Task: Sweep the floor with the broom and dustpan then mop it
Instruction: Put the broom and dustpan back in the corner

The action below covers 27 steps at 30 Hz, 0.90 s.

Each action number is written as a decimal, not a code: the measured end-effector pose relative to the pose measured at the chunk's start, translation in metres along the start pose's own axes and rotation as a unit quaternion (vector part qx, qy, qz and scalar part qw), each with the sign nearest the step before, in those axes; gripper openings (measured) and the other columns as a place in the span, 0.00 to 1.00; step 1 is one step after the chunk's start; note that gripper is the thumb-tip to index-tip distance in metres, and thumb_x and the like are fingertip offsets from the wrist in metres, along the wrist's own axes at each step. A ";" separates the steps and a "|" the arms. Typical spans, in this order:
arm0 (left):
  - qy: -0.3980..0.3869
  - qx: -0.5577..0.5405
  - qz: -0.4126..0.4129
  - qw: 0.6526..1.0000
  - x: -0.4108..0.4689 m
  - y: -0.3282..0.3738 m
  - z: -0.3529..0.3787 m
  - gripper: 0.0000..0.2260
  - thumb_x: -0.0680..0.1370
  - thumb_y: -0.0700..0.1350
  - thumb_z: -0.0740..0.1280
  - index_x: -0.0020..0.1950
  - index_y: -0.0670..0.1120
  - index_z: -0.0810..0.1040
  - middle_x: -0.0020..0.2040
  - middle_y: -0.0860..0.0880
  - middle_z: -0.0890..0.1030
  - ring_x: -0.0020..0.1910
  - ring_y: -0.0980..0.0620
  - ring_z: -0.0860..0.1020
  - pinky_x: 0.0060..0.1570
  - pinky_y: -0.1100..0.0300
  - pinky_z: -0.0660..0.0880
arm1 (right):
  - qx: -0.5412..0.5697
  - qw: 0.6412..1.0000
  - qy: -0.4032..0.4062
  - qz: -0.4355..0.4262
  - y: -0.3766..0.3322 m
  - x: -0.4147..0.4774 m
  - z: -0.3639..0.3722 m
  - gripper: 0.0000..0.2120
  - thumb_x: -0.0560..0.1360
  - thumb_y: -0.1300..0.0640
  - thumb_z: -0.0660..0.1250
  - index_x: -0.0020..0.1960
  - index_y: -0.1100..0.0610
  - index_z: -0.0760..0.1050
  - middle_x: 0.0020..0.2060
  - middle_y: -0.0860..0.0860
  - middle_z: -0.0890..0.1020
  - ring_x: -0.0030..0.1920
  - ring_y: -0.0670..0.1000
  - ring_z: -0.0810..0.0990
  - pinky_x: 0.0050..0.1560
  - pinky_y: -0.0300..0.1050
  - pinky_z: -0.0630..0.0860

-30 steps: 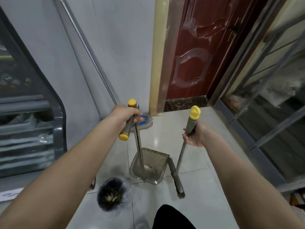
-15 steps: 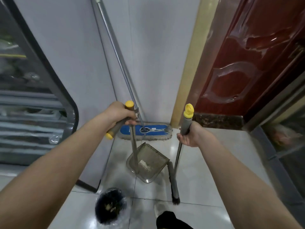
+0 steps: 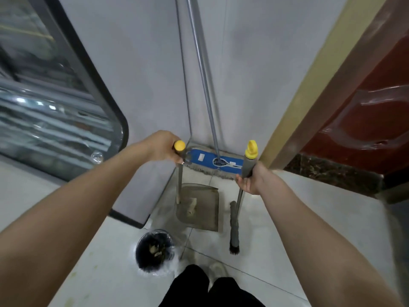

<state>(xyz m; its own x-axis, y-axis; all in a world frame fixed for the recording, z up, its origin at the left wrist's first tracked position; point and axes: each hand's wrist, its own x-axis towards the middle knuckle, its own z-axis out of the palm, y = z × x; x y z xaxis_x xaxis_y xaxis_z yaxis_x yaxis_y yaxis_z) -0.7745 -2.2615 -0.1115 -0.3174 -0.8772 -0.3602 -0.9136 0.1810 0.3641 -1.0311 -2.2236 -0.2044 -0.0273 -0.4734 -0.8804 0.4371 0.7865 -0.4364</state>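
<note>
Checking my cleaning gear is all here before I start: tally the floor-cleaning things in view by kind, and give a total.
broom: 1
dustpan: 1
mop: 1
trash bin: 1
Total: 4

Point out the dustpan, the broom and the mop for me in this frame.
dustpan (image 3: 203,210): head view, on the bare inner floor of the pan.
broom (image 3: 234,229): head view, on the long bristle head near the floor.
mop (image 3: 204,157): head view, on the blue pad against the wall.
</note>
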 end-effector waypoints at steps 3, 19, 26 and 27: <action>-0.031 0.049 0.012 0.998 0.011 -0.021 0.004 0.13 0.68 0.47 0.76 0.50 0.46 0.83 0.45 0.48 0.84 0.46 0.49 0.79 0.47 0.58 0.74 | -0.007 1.000 0.006 -0.001 0.000 0.012 0.021 0.22 0.79 0.43 0.54 0.43 0.63 0.68 0.20 0.59 0.78 0.15 0.51 0.75 0.17 0.37 0.73; -0.074 0.043 0.001 0.996 0.028 -0.133 0.008 0.15 0.70 0.46 0.74 0.56 0.50 0.81 0.50 0.48 0.83 0.53 0.48 0.78 0.53 0.54 0.74 | -0.008 0.999 0.017 0.031 0.029 0.054 0.132 0.23 0.80 0.44 0.51 0.55 0.66 0.64 0.39 0.62 0.74 0.16 0.54 0.76 0.18 0.40 0.75; -0.063 0.097 0.011 0.993 0.040 -0.159 0.017 0.15 0.72 0.50 0.72 0.58 0.53 0.79 0.52 0.50 0.82 0.52 0.48 0.78 0.52 0.55 0.73 | 0.015 0.998 0.003 0.057 0.037 0.075 0.168 0.24 0.80 0.42 0.52 0.58 0.64 0.65 0.45 0.63 0.75 0.18 0.56 0.78 0.20 0.43 0.77; -0.057 0.099 0.011 0.993 0.042 -0.164 0.017 0.15 0.72 0.50 0.72 0.58 0.53 0.79 0.52 0.50 0.82 0.52 0.48 0.78 0.51 0.56 0.72 | 0.020 0.998 0.000 0.058 0.038 0.080 0.170 0.25 0.80 0.42 0.52 0.58 0.65 0.65 0.46 0.63 0.75 0.20 0.56 0.79 0.20 0.43 0.77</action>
<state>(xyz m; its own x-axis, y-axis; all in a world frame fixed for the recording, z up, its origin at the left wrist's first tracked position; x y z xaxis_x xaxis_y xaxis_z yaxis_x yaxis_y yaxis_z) -0.6424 -2.3204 -0.2010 -0.3549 -0.8184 -0.4519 -0.9343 0.2936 0.2021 -0.8637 -2.2995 -0.2598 0.0244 -0.3802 -0.9246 0.4726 0.8194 -0.3244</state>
